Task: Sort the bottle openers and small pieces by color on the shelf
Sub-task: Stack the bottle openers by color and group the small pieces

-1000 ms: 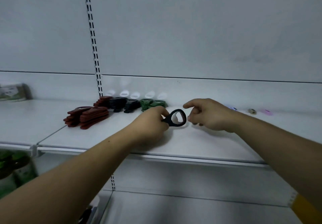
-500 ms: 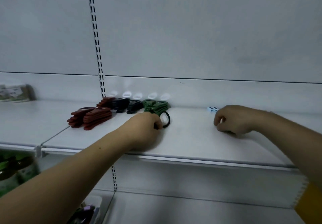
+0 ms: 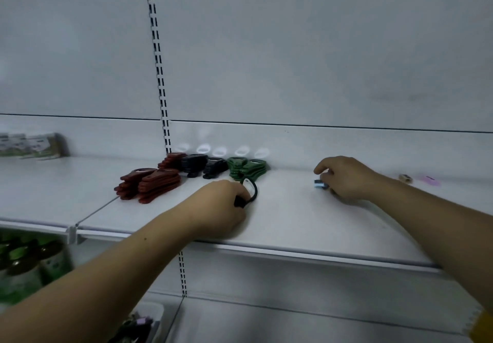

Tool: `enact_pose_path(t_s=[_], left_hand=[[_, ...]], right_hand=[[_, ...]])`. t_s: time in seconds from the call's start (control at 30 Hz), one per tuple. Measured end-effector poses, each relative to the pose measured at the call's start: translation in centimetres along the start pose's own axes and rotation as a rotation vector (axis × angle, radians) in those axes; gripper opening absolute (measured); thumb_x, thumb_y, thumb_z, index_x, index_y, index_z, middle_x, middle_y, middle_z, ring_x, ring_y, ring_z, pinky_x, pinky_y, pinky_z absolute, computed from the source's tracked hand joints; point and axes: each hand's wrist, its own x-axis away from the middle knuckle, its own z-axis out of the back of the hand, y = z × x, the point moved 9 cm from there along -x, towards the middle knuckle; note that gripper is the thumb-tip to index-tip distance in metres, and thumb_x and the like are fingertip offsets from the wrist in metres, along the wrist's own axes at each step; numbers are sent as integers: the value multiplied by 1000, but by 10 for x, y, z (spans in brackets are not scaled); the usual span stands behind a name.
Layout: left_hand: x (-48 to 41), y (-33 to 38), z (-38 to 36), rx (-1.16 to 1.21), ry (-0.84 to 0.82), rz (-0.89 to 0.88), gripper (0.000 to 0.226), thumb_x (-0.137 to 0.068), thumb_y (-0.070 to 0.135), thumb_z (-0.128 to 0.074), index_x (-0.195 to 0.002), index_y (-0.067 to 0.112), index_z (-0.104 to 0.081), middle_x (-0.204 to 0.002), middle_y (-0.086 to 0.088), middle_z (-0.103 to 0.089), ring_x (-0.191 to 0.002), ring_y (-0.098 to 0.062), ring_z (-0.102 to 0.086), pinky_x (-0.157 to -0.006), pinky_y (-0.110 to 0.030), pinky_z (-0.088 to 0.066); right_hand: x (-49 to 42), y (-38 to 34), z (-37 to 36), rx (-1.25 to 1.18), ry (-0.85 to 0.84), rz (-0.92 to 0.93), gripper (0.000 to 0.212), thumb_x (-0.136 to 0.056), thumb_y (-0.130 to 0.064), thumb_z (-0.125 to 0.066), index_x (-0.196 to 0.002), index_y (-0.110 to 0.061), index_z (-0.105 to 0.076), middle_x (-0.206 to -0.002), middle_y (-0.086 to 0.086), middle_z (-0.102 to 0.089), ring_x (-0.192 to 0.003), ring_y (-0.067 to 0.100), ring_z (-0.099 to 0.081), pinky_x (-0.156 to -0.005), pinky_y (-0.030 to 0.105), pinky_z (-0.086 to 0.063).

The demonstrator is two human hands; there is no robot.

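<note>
Bottle openers [image 3: 246, 168] sit stacked red, black, green at eleven o'clock on the shelf [image 3: 293, 225]. The left hand [image 3: 221, 205] keeps its grip clenched on a stray black opener [image 3: 254, 190], and the right hand [image 3: 346, 177] pinches a blue piece [image 3: 319, 184]. A tan piece [image 3: 405, 178] and a pink piece [image 3: 429, 181] wait at three o'clock.

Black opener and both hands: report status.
Left hand grips black opener, in front of green stack. Right hand at small blue piece, grip unclear.

On my screen the shelf [image 3: 293, 222] looks like smooth white painted metal with a dull sheen. The back panel [image 3: 293, 49] is glossy enough to mirror pale ovals. The red bottle openers [image 3: 149, 182], green bottle openers [image 3: 248, 169] and black bottle opener [image 3: 254, 192] look matt and plastic-coated. The small blue piece [image 3: 320, 184] looks like smooth plastic.
</note>
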Motion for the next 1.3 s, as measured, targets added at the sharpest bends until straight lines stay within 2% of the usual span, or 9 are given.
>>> enact_pose_path(t_s=[0.13,0.33,0.43,0.57,0.7,0.93,1.1,1.17,1.3], left_hand=[[-1,-5,0,15,10,2,28,-88,19,-57,-115,21,-64,-111,1,-64,-97,-17,-57,-82,-24,-44],[-6,-10,-4,6,-9,-5,29,-88,34,-62,-114,23,-65,-112,2,-63,-99,-17,-58,-88,-28,-46],[-6,-11,-5,-34,-9,-13,30,-90,40,-59,-117,27,-65,-111,-1,-57,-100,-19,-55,-87,-26,-43],[-5,-12,-7,-21,-4,-23,30,-91,44,-56,-118,32,-63,-111,0,-52,-102,-18,-52,-86,-24,-38],[-5,-9,-8,-27,0,-48,29,-92,38,-55,-118,31,-64,-113,-2,-52,-104,-19,-50,-87,-24,-37],[-8,-8,-10,-22,1,-57,26,-91,32,-54,-113,24,-66,-111,-1,-53,-100,-18,-51,-85,-25,-38],[-8,-8,-10,-18,17,-56,27,-91,33,-55,-114,24,-67,-110,-2,-53,-101,-19,-51,-85,-25,-38],[-8,-8,-10,-13,19,-55,27,-91,34,-55,-114,24,-66,-110,-2,-52,-100,-18,-50,-84,-24,-37],[-8,-8,-9,-5,35,-59,27,-92,32,-55,-114,24,-67,-110,-3,-53,-100,-17,-50,-79,-22,-34]], right_hand=[[3,-2,-4,37,19,28,24,-98,-21,-45,-113,-20,-65,-122,3,-61,-110,21,-53,-87,26,-37],[3,5,-10,135,-71,-22,34,-102,-21,-37,-131,-20,-53,-140,1,-50,-126,21,-45,-97,24,-32],[2,17,-11,147,-89,-65,29,-100,-23,-39,-121,-15,-58,-129,2,-56,-116,23,-50,-97,31,-39],[2,31,-8,55,-57,-84,21,-90,-40,-54,-109,-32,-59,-110,-11,-57,-104,14,-52,-97,38,-43],[6,34,-7,-110,-45,-41,14,-91,-37,-57,-105,-34,-60,-91,-20,-59,-91,8,-56,-90,32,-46],[11,41,-3,-59,27,-43,21,-93,-23,-56,-113,-21,-64,-104,-7,-56,-95,12,-48,-80,22,-33],[14,39,0,-131,89,-42,21,-95,-20,-49,-108,-28,-62,-98,-9,-56,-93,13,-48,-78,23,-33],[15,39,-1,-153,90,-40,22,-96,-23,-49,-110,-32,-63,-101,-8,-59,-95,13,-50,-82,25,-36],[15,39,-5,-44,58,-36,25,-95,-28,-53,-118,-22,-63,-115,0,-59,-101,15,-50,-87,24,-35]])
